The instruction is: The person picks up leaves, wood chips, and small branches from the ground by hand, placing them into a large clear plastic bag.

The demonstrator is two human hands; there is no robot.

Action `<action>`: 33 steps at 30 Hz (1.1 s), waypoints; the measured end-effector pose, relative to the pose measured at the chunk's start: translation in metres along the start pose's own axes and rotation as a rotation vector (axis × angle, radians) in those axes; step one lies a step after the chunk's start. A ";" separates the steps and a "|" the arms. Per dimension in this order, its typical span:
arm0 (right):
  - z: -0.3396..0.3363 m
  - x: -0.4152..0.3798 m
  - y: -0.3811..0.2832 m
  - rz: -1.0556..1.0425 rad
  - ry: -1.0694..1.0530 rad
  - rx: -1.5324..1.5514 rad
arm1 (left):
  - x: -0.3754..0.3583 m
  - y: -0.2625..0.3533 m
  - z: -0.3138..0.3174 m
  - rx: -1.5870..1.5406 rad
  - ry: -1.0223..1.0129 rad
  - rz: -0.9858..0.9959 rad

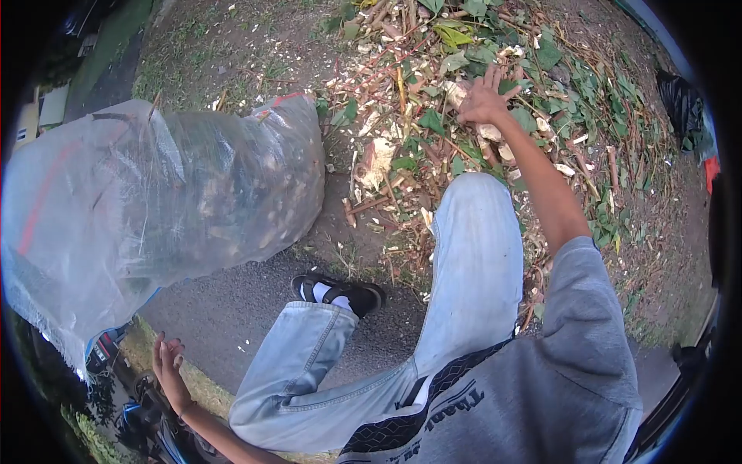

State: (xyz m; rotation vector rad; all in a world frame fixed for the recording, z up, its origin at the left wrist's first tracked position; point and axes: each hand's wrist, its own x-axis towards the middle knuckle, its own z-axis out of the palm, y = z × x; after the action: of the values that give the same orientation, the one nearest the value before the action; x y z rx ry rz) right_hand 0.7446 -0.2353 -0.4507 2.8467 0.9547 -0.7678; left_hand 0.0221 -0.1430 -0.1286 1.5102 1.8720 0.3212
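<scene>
My right hand (pixel 482 100) reaches out over the heap of wood chips and leaves, its fingers spread. It is at a pale piece of wood (pixel 456 94); whether it touches the piece is unclear. Below it lie more pale chunks (pixel 488 133). My left hand (pixel 170 363) is at the lower left, away from the heap, its fingers apart and slightly curled with nothing in them. Above that hand lies a large clear plastic sack (pixel 224 178), partly filled with pale pieces.
A flat pale wood block (pixel 377 162) lies between sack and heap. Green leaves and thin stems (pixel 603 116) spread to the right. My foot in a black sandal (pixel 340 294) rests on asphalt. A motorbike (pixel 147 410) stands lower left, a black bag (pixel 680 104) far right.
</scene>
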 end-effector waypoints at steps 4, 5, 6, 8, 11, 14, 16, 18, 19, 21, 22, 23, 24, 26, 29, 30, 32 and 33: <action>-0.017 -0.059 0.004 -0.493 0.257 -0.290 | 0.020 -0.030 -0.076 -0.510 0.446 0.010; -0.016 -0.065 0.012 -0.564 0.309 -0.302 | 0.028 -0.030 -0.093 -0.550 0.520 -0.013; -0.014 -0.067 0.022 -0.638 0.369 -0.313 | 0.043 -0.023 -0.107 -0.596 0.599 -0.032; -0.023 -0.066 0.045 -0.647 0.405 -0.183 | 0.069 -0.008 -0.135 -0.869 0.657 0.049; -0.054 -0.088 0.042 -0.490 0.501 0.121 | 0.096 0.036 -0.161 -1.421 0.631 0.097; -0.090 -0.084 0.030 -0.494 0.551 0.454 | 0.129 0.038 -0.202 -1.349 0.438 0.192; -0.135 -0.103 0.000 -0.567 0.589 0.469 | 0.126 0.060 -0.186 -1.223 0.657 0.440; -0.190 -0.137 -0.038 -0.631 0.636 0.484 | 0.101 0.081 -0.160 -0.996 0.579 0.475; -0.219 -0.161 -0.060 -0.701 0.661 0.515 | 0.108 0.080 -0.163 -0.733 0.609 0.508; -0.270 -0.198 -0.093 -0.805 0.670 0.612 | 0.083 0.104 -0.156 -0.248 0.684 0.511; -0.291 -0.206 -0.108 -0.876 0.710 0.707 | 0.076 0.108 -0.156 -0.055 0.700 0.552; -0.315 -0.218 -0.125 -0.946 0.757 0.758 | 0.071 0.111 -0.157 0.139 0.709 0.580; -0.339 -0.235 -0.145 -1.021 0.792 0.807 | 0.070 0.112 -0.159 0.287 0.721 0.594; -0.380 -0.283 -0.193 -1.129 0.846 0.936 | 0.070 0.113 -0.152 0.401 0.754 0.574; -0.429 -0.328 -0.256 -1.287 0.742 1.118 | 0.079 0.122 -0.138 0.230 0.772 0.416; -0.431 -0.358 -0.282 -1.374 0.633 1.205 | 0.082 0.124 -0.139 0.238 0.665 0.317; -0.441 -0.385 -0.325 -1.517 0.547 1.205 | 0.089 0.120 -0.140 0.235 0.573 0.227; -0.440 -0.398 -0.346 -1.564 0.474 1.203 | 0.093 0.117 -0.137 0.170 0.626 0.306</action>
State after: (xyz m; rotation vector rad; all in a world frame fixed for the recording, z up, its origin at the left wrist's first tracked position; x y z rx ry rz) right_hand 0.4664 -0.0921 0.1604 2.1471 4.0262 -0.7356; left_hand 0.0139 0.0088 0.0059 1.9784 2.1673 0.8800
